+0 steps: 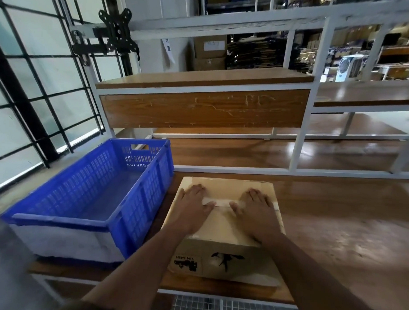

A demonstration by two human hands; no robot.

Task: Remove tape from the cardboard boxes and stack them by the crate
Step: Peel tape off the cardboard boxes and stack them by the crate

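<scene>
**Both hands laid flat on the taped box**

Leftmost, a blue crate (93, 192) is seen on the wooden worktop (347, 229), with nothing visible inside it. Just beside its right wall a closed cardboard box (221, 229) is set on the same worktop, its printed side turned toward the person. The left hand (192, 205) is laid on the box top with fingers straight and spread, nothing being gripped. A strip of pale tape (217, 202) is run across the lid between the hands, and both thumbs are placed against it. The right hand (255, 207) is likewise pressed flat, fingers extended. Behind, a white-framed wooden shelf (200, 108) is seen.
</scene>
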